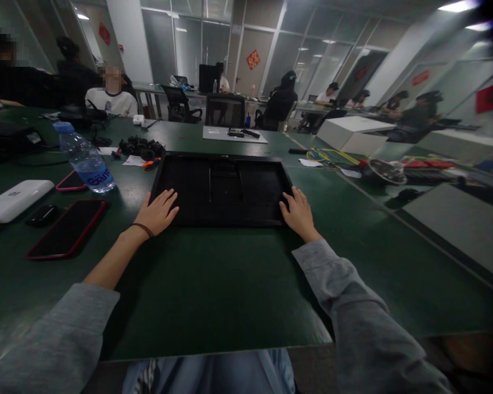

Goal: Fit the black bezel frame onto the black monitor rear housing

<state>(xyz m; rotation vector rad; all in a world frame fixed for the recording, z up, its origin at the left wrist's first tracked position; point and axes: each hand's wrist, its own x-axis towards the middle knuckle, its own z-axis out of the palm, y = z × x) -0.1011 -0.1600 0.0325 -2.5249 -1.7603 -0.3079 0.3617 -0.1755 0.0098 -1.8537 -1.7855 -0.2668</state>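
A flat black monitor (224,186) lies back side up on the green table (213,290) in front of me. My left hand (158,212) rests flat on its near left corner, fingers stretched out and apart. My right hand (298,212) lies on the near right corner, fingers curved over the edge. Neither hand lifts the panel. A dark band circles my left wrist.
Left of the monitor stand a water bottle (86,161), two red-edged phones (68,227), a white power bank (14,200) and a small black case (43,214). Black parts (142,146) lie behind. White boxes (353,134) and cables (332,157) sit right. People sit at the far left and at distant desks.
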